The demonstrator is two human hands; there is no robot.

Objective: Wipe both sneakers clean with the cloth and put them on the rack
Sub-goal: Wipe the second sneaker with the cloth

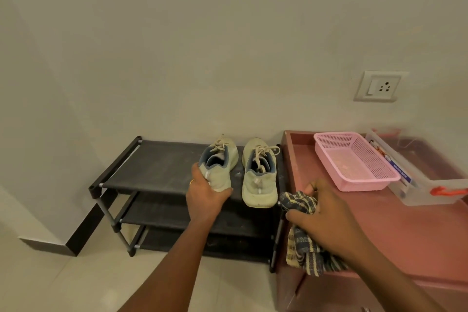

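Two pale green sneakers stand side by side, heels toward me, on the top shelf of the black rack [157, 167]. My left hand [205, 195] grips the heel of the left sneaker [220, 162], thumb on its outer side. The right sneaker [259, 175] stands free beside it. My right hand [326, 215] holds a blue and yellow checked cloth [304, 248], which hangs over the left edge of the pink cabinet top [417, 240].
A pink mesh basket [354, 162] and a clear plastic box with red clips [420, 180] sit on the cabinet top at the right. A wall socket [379, 86] is above them. The rack has two lower shelves; pale tiled floor lies in front.
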